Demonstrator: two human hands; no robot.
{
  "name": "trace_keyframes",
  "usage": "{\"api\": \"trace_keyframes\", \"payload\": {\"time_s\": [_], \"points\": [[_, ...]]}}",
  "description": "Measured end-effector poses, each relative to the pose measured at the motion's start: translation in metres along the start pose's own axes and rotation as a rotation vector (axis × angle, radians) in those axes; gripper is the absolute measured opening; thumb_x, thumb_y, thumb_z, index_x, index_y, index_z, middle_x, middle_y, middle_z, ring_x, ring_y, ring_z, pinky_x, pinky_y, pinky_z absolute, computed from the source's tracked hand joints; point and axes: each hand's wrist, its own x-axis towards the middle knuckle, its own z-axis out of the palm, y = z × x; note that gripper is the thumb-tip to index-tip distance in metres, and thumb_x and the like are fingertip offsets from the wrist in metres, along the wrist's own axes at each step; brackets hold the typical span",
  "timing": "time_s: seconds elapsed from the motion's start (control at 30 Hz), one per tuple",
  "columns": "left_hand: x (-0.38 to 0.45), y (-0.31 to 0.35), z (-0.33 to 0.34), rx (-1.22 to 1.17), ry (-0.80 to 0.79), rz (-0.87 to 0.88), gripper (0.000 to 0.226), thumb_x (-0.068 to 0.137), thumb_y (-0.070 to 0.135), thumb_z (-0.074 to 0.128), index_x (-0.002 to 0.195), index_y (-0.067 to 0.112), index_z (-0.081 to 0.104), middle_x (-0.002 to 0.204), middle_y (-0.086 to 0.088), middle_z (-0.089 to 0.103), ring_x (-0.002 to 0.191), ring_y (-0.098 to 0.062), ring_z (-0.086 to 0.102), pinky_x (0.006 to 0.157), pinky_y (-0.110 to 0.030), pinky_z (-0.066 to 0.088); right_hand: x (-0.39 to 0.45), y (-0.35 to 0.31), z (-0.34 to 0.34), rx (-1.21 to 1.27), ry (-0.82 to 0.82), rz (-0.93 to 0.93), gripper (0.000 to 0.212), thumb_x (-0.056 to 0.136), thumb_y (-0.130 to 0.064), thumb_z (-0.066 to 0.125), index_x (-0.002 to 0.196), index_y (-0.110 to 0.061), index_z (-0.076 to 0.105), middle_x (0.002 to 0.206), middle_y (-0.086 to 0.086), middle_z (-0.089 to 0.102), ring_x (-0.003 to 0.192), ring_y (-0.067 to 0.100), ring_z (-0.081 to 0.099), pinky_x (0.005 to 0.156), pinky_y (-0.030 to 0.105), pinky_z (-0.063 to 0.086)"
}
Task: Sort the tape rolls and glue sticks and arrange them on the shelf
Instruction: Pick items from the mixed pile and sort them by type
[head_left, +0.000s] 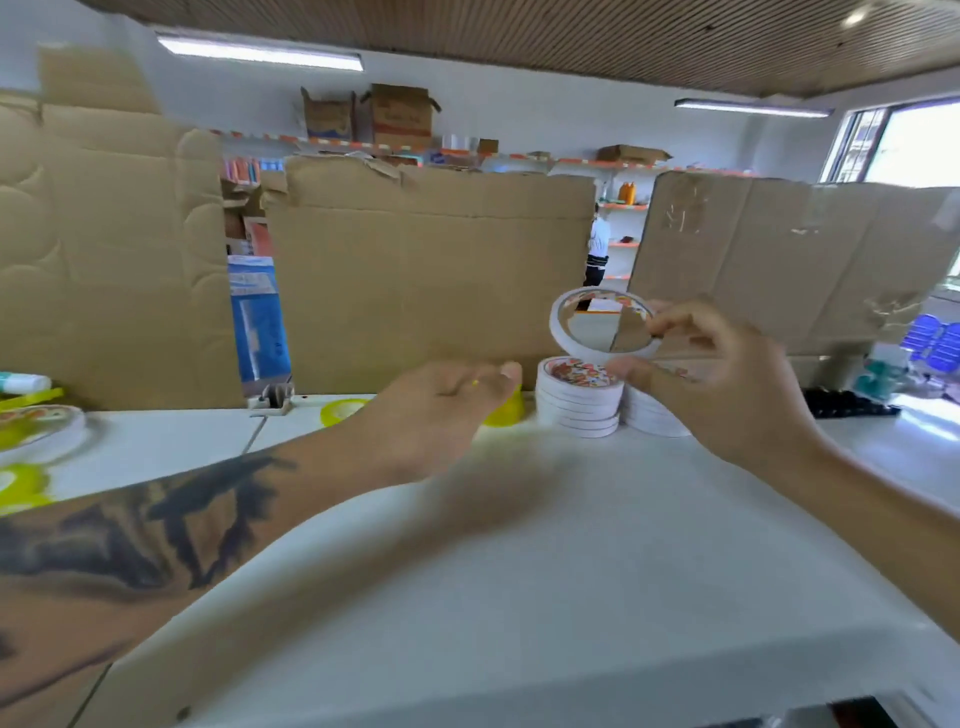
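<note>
While your tattooed left forearm crosses the white bench (519, 597), your left hand (441, 410) hovers with loose, spread fingers holding nothing, just in front of a yellow tape roll (506, 410). Your right hand (727, 384) has its grip pinching a thin white tape roll (563, 332), tilted in the air above two stacks of white tape rolls (579, 402) near the bench's far edge. Cardboard sheets (415, 280) stand behind them.

White tape roll (602, 332) in right hand (727, 384) above stack (578, 397)
</note>
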Motion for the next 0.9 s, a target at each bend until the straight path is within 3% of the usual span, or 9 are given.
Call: {"api": "trace_keyframes", "payload": {"time_s": [0.07, 0.13, 0.2, 0.27, 0.43, 0.57, 0.73, 0.83, 0.9], "points": [[-0.004, -0.003, 0.015, 0.298, -0.133, 0.101, 0.044, 0.092, 0.078, 0.033, 0.117, 0.051, 0.058, 0.127, 0.008, 0.066, 0.117, -0.015, 0.061, 0.1, -0.03, 0.049, 0.005, 0.02, -0.009, -0.051, 0.047, 0.074, 0.048, 0.066, -0.067, 0.08, 0.098, -0.034, 0.065, 0.109, -0.022, 0.068, 0.105, 0.005, 0.063, 0.082, 0.024, 0.045], [-0.005, -0.008, 0.029, 0.623, -0.233, 0.236, 0.076, 0.087, 0.086, 0.017, 0.15, 0.049, 0.033, 0.154, 0.01, 0.047, 0.142, -0.015, 0.042, 0.116, -0.038, 0.036, 0.009, 0.038, -0.014, -0.092, 0.06, 0.143, 0.047, 0.068, -0.064, 0.082, 0.099, -0.033, 0.065, 0.104, -0.016, 0.068, 0.103, 0.008, 0.062, 0.076, 0.024, 0.042], [-0.008, -0.01, 0.04, 0.737, -0.312, 0.234, 0.085, 0.08, 0.092, 0.011, 0.155, 0.053, 0.01, 0.166, 0.009, 0.025, 0.153, -0.015, 0.022, 0.123, -0.045, 0.021, 0.011, 0.055, -0.017, -0.119, 0.05, 0.197, 0.048, 0.068, -0.065, 0.081, 0.098, -0.032, 0.064, 0.103, -0.013, 0.068, 0.101, 0.01, 0.062, 0.074, 0.028, 0.042], [-0.013, -0.01, 0.046, 0.703, -0.399, 0.186, 0.081, 0.08, 0.094, 0.015, 0.152, 0.062, 0.001, 0.17, 0.012, 0.01, 0.156, -0.011, 0.007, 0.126, -0.048, 0.009, 0.012, 0.069, -0.018, -0.126, 0.037, 0.24, 0.049, 0.068, -0.066, 0.081, 0.096, -0.031, 0.063, 0.103, -0.011, 0.069, 0.099, 0.012, 0.064, 0.074, 0.029, 0.043], [-0.018, -0.009, 0.046, 0.708, -0.462, 0.138, 0.083, 0.076, 0.094, 0.018, 0.152, 0.064, 0.003, 0.17, 0.017, 0.001, 0.156, -0.008, -0.002, 0.126, -0.046, 0.002, 0.012, 0.092, -0.015, -0.121, 0.004, 0.301, 0.058, 0.061, -0.079, 0.076, 0.093, -0.033, 0.061, 0.103, -0.011, 0.071, 0.1, 0.015, 0.067, 0.086, 0.041, 0.056], [-0.018, -0.009, 0.047, 0.699, -0.447, 0.142, 0.08, 0.08, 0.093, 0.023, 0.153, 0.063, 0.006, 0.17, 0.017, 0.002, 0.156, -0.008, -0.001, 0.126, -0.046, 0.002, 0.012, 0.098, -0.014, -0.108, -0.02, 0.309, 0.061, 0.055, -0.085, 0.072, 0.091, -0.037, 0.06, 0.101, -0.014, 0.07, 0.098, 0.014, 0.068, 0.09, 0.048, 0.056], [-0.018, -0.01, 0.047, 0.677, -0.448, 0.15, 0.079, 0.082, 0.091, 0.026, 0.153, 0.062, 0.007, 0.17, 0.017, 0.002, 0.156, -0.008, -0.002, 0.126, -0.045, 0.0, 0.007, 0.094, -0.013, -0.13, -0.081, 0.333, 0.06, 0.061, -0.082, 0.069, 0.1, -0.038, 0.06, 0.107, -0.013, 0.07, 0.1, 0.012, 0.067, 0.092, 0.044, 0.055], [-0.017, -0.01, 0.045, 0.675, -0.451, 0.161, 0.079, 0.082, 0.092, 0.026, 0.153, 0.062, 0.009, 0.17, 0.016, 0.005, 0.156, -0.009, 0.0, 0.126, -0.048, 0.0, 0.004, 0.081, -0.015, -0.22, -0.115, 0.34, 0.054, 0.077, -0.069, 0.07, 0.119, -0.037, 0.058, 0.11, -0.011, 0.069, 0.102, 0.017, 0.065, 0.087, 0.038, 0.051], [-0.016, -0.01, 0.036, 0.694, -0.425, 0.173, 0.078, 0.081, 0.093, 0.025, 0.152, 0.061, 0.014, 0.17, 0.015, 0.01, 0.156, -0.009, 0.003, 0.126, -0.052, 0.002, 0.003, 0.068, -0.014, -0.328, -0.103, 0.243, 0.055, 0.085, -0.058, 0.069, 0.131, -0.031, 0.055, 0.121, -0.009, 0.062, 0.108, 0.023, 0.06, 0.089, 0.034, 0.043]]}}
